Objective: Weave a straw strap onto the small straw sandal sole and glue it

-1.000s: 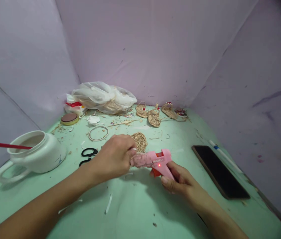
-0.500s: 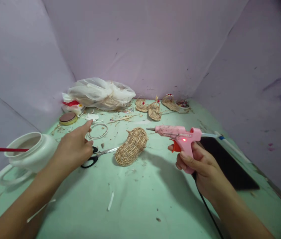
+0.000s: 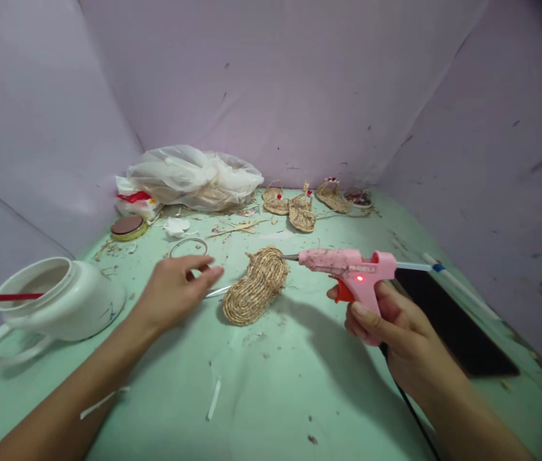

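Observation:
A pink glue gun (image 3: pixel 333 261) with a glowing red light is gripped in my right hand (image 3: pixel 391 326), its nozzle pointing left at the upper right edge of a woven straw sole (image 3: pixel 255 288). Whether the nozzle touches the straw I cannot tell. The sole lies flat on the green table (image 3: pixel 261 410). Just left of it, my left hand (image 3: pixel 179 285) hovers with thumb and fingers apart, holding nothing. Beneath that hand lie scissors, mostly hidden, with part of a blade (image 3: pixel 218 292) showing. A clear glue stick (image 3: pixel 412 266) sticks out of the gun's back.
Several small straw sandals (image 3: pixel 302 214) with red beads stand at the back, beside a bowl of beads (image 3: pixel 358 198). A plastic bag (image 3: pixel 189 176), a round tin (image 3: pixel 128 227) and a wire ring (image 3: pixel 189 242) lie left. A white pot (image 3: pixel 59 301) stands near left; a black slab (image 3: pixel 458 326) lies right.
My left hand has moved right and slightly down, from pointing near the wire ring to beside the straw sole, now covering the scissors' handles. My right hand still holds the glue gun.

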Demonstrator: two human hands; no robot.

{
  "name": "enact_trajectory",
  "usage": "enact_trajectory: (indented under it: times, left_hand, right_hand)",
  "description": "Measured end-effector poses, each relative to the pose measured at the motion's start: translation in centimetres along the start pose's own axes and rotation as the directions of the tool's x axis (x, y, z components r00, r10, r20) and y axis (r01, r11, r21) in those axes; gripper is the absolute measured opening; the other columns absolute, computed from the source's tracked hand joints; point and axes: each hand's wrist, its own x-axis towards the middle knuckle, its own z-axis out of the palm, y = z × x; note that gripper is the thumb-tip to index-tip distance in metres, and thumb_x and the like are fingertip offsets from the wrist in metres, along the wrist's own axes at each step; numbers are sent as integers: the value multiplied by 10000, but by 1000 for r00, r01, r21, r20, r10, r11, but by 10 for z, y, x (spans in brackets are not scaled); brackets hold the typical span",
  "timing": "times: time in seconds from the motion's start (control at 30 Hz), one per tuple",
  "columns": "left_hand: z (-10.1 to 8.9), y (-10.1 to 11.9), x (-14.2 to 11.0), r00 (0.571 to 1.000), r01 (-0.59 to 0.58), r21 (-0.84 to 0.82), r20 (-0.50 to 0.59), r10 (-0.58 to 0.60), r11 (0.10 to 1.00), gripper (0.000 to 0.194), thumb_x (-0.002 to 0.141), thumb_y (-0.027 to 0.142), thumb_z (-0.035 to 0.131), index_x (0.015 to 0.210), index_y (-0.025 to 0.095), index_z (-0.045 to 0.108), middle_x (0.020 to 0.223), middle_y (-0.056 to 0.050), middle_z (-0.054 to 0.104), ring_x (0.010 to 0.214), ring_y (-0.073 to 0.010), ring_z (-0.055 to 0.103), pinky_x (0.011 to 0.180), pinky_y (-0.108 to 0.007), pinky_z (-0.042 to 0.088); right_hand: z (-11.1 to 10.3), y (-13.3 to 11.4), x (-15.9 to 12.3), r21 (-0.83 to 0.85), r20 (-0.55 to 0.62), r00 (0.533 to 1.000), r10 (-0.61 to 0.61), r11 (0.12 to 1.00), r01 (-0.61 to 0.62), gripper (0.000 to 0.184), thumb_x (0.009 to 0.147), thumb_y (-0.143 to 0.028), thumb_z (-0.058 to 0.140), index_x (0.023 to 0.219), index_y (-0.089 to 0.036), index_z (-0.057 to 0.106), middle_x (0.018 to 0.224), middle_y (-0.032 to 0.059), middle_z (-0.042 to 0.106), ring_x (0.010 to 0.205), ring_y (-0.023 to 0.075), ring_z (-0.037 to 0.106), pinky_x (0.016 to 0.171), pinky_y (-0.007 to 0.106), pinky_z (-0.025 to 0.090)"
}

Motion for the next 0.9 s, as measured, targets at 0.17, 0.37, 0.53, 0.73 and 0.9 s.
enact_trajectory:
  times: [0.17,0.37,0.53,0.73,0.9]
  left_hand:
    - [34,9,-13,946,130,-415,325,13,900,219,638,337,609,704,130,637,607,5,585,556,-136,496,512,-226,347]
    - [49,11,-22,972,154,-505,233,-38,850,174,674,296,559,618,133,540,527,54,389,503,-88,344,468,-207,246]
    - [44,15,-27,970,118,-460,242,-4,880,163,685,279,541,603,138,538,530,53,370,516,-91,325,477,-211,237]
    - [45,16,-27,968,116,-453,250,2,884,160,683,279,544,598,144,530,526,54,357,513,-91,314,474,-213,233]
    - [44,16,-27,968,108,-443,250,6,890,162,690,273,536,598,140,539,520,51,360,511,-88,301,469,-210,220]
  right_hand:
    - [3,4,-3,-109,11,1000,3,994,-1,304,763,-399,597,1000,-210,576,716,18,599,513,118,440,452,242,348]
    - [0,7,-4,-281,75,993,-89,954,107,310,776,-360,593,1050,-216,575,985,82,660,863,235,609,693,320,478]
    - [4,2,-6,-331,82,987,-141,930,161,287,790,-326,570,1056,-220,570,954,75,675,879,234,624,743,332,493]
    - [10,-5,-8,-400,158,972,-176,888,226,237,797,-299,537,1010,-213,594,885,63,683,744,207,624,622,293,488]
    - [10,-4,-8,-440,150,972,-183,868,231,225,801,-290,519,998,-211,592,805,51,662,706,205,604,588,296,468]
